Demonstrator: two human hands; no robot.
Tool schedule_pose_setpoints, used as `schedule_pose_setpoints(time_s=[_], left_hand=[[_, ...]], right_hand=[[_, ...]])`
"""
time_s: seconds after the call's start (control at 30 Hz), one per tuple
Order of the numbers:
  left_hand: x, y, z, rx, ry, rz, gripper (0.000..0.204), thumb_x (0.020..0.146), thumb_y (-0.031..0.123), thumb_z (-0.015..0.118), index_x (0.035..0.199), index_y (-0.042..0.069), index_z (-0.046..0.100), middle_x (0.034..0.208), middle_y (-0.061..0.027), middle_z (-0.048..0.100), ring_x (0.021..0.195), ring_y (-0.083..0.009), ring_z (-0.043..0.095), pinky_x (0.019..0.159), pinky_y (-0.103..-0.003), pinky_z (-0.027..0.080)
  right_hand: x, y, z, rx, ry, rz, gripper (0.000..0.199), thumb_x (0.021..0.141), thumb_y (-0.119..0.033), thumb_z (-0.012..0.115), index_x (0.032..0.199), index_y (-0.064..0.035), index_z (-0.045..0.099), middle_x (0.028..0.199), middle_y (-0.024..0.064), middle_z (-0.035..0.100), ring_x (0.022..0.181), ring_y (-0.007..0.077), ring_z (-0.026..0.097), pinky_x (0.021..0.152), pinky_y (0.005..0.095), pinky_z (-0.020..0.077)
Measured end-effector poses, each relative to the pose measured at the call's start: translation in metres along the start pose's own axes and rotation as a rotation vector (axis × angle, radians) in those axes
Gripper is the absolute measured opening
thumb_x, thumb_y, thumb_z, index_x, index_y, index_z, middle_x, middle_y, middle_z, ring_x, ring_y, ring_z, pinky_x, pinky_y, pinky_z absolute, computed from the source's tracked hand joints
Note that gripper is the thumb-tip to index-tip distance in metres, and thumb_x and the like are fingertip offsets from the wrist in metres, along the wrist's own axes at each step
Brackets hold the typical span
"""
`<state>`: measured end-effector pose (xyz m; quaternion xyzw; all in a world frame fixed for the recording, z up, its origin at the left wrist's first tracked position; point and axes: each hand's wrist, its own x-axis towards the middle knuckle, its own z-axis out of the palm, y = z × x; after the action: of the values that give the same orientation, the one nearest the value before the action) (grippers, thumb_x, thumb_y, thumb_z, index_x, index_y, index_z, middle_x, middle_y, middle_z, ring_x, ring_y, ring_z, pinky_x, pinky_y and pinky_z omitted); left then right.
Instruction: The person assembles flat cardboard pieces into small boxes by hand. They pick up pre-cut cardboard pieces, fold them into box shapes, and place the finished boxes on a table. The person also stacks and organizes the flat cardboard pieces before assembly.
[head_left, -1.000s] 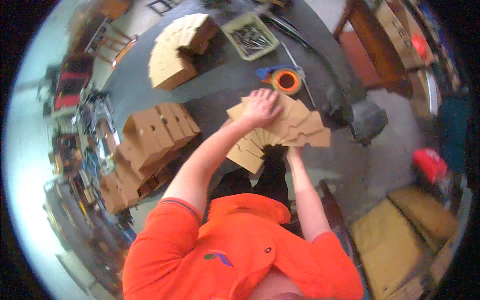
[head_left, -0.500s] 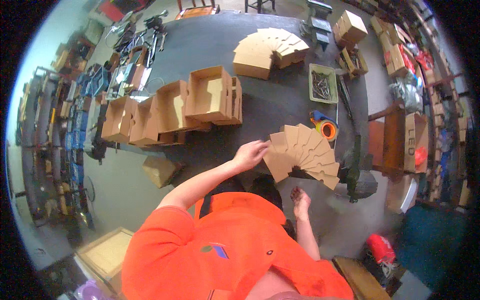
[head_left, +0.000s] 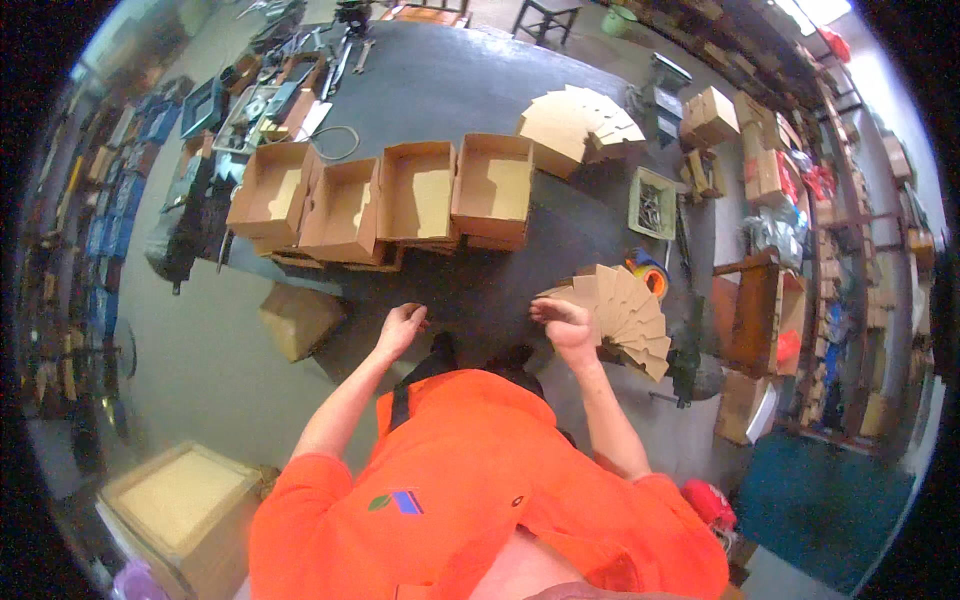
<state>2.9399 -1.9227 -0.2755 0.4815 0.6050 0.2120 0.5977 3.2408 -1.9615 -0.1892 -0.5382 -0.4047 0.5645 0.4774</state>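
Observation:
My left hand (head_left: 403,328) hovers at the near edge of the dark table (head_left: 480,90), its fingers loosely bent and a little apart, with nothing visible in them. My right hand (head_left: 566,325) is beside the near fan of flat brown cardboard pieces (head_left: 630,315), overlapping its left end in view. Its fingers point left, slightly apart; no held thing shows, and whether it touches the cardboard I cannot tell. Beyond my left hand stands a row of open cardboard boxes (head_left: 417,190), several of them, overlapping on more boxes beneath.
A second cardboard fan (head_left: 575,120) lies farther back. At the right are a green tray of metal parts (head_left: 652,205), an orange tape roll (head_left: 655,282) and a bench vise (head_left: 665,110). Tools (head_left: 300,80) crowd the far left. A cardboard box (head_left: 300,318) sits below the table's left edge.
My left hand has left the near cardboard fan and moved left. My right hand has risen from low beside my body to that fan. The view has shifted, and the boxes appear farther right.

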Motion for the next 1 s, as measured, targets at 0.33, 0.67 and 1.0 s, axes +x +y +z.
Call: schedule_pose_setpoints(time_s=[0.33, 0.67, 1.0], left_hand=[[-0.011, -0.028, -0.009, -0.229, -0.061, -0.207, 0.035, 0.089, 0.023, 0.054, 0.108, -0.006, 0.055, 0.08, -0.0114, 0.064, 0.066, -0.0145, 0.06, 0.06, -0.026, 0.049], [0.03, -0.006, 0.058, 0.07, -0.25, -0.091, 0.036, 0.089, 0.023, 0.052, 0.108, -0.007, 0.056, 0.079, -0.0117, 0.064, 0.067, -0.0157, 0.06, 0.061, -0.027, 0.049], [0.035, 0.036, 0.18, 0.094, -0.268, -0.077, 0.04, 0.087, 0.022, 0.056, 0.114, -0.007, 0.053, 0.097, -0.0151, 0.063, 0.081, -0.0185, 0.061, 0.069, -0.029, 0.049]], right_hand=[[-0.069, 0.041, 0.002, -0.274, 0.023, 0.403, 0.031, 0.067, -0.001, 0.051, 0.094, -0.0012, 0.067, 0.083, 0.0078, 0.068, 0.078, 0.0125, 0.063, 0.073, 0.0247, 0.0495], [-0.122, 0.066, -0.097, 0.298, 0.57, 0.576, 0.028, 0.078, -0.009, 0.047, 0.099, 0.0037, 0.061, 0.092, 0.0114, 0.065, 0.082, 0.0224, 0.063, 0.071, 0.0319, 0.0502], [-0.107, 0.112, -0.185, 0.779, 0.788, 0.444, 0.042, 0.088, -0.024, 0.039, 0.124, -0.0021, 0.047, 0.139, 0.0125, 0.035, 0.13, 0.0232, 0.029, 0.091, 0.0361, 0.0395]])
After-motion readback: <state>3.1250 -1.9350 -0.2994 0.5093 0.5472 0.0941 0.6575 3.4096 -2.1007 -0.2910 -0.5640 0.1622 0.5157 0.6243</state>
